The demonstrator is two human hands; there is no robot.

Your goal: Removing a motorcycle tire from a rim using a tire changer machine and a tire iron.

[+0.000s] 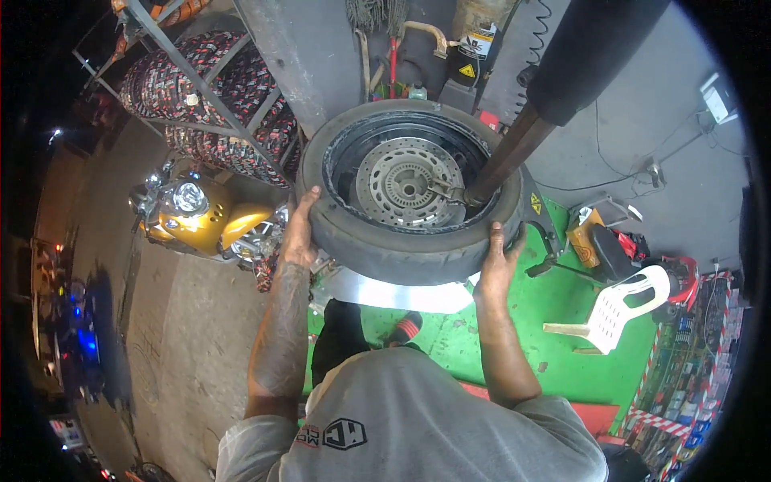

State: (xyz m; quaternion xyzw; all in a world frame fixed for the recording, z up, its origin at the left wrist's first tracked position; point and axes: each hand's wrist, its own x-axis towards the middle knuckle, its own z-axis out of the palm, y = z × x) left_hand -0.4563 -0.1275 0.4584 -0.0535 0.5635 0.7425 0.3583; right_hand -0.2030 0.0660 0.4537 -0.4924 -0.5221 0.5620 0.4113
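A black motorcycle tyre (393, 259) sits around a dark wheel rim, tilted a little toward me. At its centre shows a silver brake disc (373, 186) with holes and slots. My left hand (302, 233) grips the tyre's left side, thumb up along the sidewall. Opposite it, my right hand (499, 269) holds the right side, thumb on the sidewall and the other fingers mostly hidden behind the tread. A thick metal post (514, 153) with a black upper sleeve slants down to the rim's right inner edge. A metal clamp or tool head at its foot reaches toward the hub.
A yellow motorcycle (197, 217) stands at left, below a rack of wrapped tyres (185, 80). To the right is a white plastic chair (622, 309) on the green floor (450, 341), near a cardboard box (586, 238). A grey pillar (309, 60) rises behind the tyre.
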